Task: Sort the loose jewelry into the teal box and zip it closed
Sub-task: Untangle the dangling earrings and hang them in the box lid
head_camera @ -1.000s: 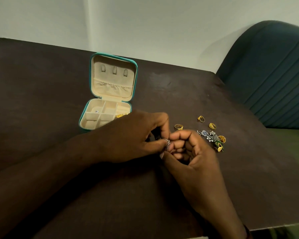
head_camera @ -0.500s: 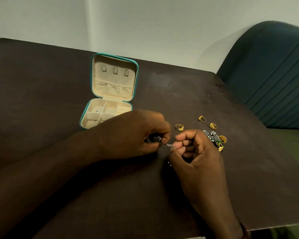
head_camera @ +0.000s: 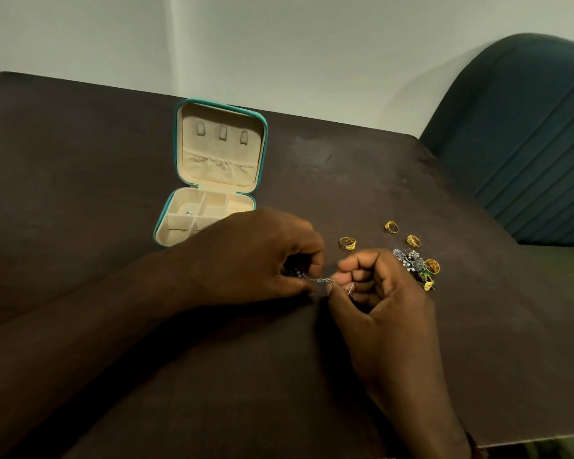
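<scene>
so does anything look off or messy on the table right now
Nothing damaged or spilled. The teal box lies open. Gold rings lie scattered beside a jumbled jewelry pile. Both hands, left hand and right hand, hold a thin silver chain between them.

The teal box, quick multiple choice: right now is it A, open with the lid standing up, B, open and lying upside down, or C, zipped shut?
A: the teal box sits open on the table, lid upright showing its cream lining, tray compartments exposed, while the left hand and right hand hold a thin silver chain between them.
</scene>
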